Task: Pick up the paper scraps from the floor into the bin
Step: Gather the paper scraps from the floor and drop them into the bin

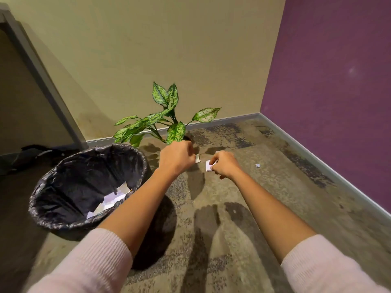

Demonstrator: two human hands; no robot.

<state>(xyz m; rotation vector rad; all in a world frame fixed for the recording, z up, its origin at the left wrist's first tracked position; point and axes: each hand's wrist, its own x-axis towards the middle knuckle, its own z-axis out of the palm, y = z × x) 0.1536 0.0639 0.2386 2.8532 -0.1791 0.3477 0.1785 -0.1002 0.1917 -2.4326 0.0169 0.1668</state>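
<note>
So it all turns on the round bin lined with a crinkled black plastic bag [84, 172]. Both grips are held just past the bin's right-hand rim, and both are loaded. The left grip [176, 156] is curled around a small folded whitish paper scrap [197, 158], which pokes out on the side away from the bin. The right grip [225, 167] is pinched on a flat white paper scrap [209, 166]. Neither is spread wide. The two scraps are held nearly touching, to the right of the bin.

From both grips the bin's mouth lies to the left and a bit nearer the person. The left grip is the closer one, so probably only a short swing back over the rim is needed there. More ground has to be crossed by the right one.

A few white paper pieces [112, 199] are seen inside the bin, at its near side. One tiny crumpled white paper ball [257, 165] is left on the mottled carpet floor [275, 197], well to the right of the bin. It's on the right grip's side, so it's best fetched by that one.
</note>
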